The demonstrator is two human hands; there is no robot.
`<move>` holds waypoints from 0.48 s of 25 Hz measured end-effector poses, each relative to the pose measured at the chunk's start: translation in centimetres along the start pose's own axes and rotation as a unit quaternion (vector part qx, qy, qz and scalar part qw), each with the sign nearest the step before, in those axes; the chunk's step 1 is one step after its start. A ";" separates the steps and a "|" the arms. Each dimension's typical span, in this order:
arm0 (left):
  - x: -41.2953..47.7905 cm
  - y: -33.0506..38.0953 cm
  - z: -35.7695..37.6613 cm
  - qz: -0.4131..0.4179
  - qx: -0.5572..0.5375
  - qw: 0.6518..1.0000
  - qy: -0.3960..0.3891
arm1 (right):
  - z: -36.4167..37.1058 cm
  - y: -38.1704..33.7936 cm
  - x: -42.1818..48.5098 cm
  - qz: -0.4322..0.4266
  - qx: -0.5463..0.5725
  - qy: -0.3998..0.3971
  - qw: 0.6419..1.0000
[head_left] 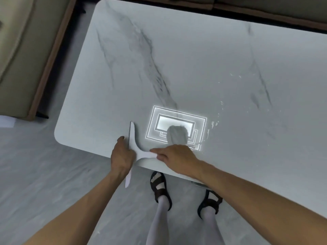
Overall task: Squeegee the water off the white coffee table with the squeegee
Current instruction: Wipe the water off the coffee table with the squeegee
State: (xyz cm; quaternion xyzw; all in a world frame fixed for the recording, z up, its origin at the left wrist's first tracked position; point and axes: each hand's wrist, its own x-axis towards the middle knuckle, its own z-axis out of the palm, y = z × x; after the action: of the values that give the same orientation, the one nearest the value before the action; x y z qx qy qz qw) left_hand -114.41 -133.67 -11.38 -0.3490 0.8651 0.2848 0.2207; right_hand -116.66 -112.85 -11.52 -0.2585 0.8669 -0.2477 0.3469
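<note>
The white marble coffee table (194,59) fills the upper middle of the view. A white T-shaped squeegee (135,146) lies at its near edge, blade running front to back and overhanging the edge toward the floor, handle pointing right. My left hand (122,154) grips the blade's middle, thumb up along it. My right hand (175,156) pinches the handle's end between its fingertips. Water (214,123) glints in drops and streaks on the tabletop to the right of the hands, with more drops farther back (235,75).
A ceiling light's bright rectangular reflection (177,121) sits on the table just beyond my hands. A beige sofa with a wooden frame (21,59) stands at the left, another along the far edge (265,7). My sandalled feet (160,188) stand on grey floor.
</note>
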 end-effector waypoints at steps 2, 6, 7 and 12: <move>-0.2 -0.1 0.4 -0.004 0.008 1.000 -0.007 | 1.0 0.6 -0.6 -0.001 -0.020 -0.025 1.000; -1.3 0.6 2.7 0.031 0.036 0.998 -0.042 | -1.8 7.4 -5.2 0.041 -0.063 -0.022 0.997; -1.4 0.8 3.4 0.048 0.054 0.996 -0.053 | -3.1 9.4 -6.9 0.054 -0.080 -0.018 0.995; -1.5 2.7 4.3 0.022 0.096 0.989 -0.107 | -10.5 17.1 -14.4 0.173 -0.165 0.001 0.971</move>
State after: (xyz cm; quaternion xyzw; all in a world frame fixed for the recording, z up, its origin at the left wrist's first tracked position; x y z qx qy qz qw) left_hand -114.56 -128.58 -12.77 -0.2745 0.8675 0.2409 0.3378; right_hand -120.03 -88.61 -8.43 -0.1576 0.9278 -0.0379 0.3361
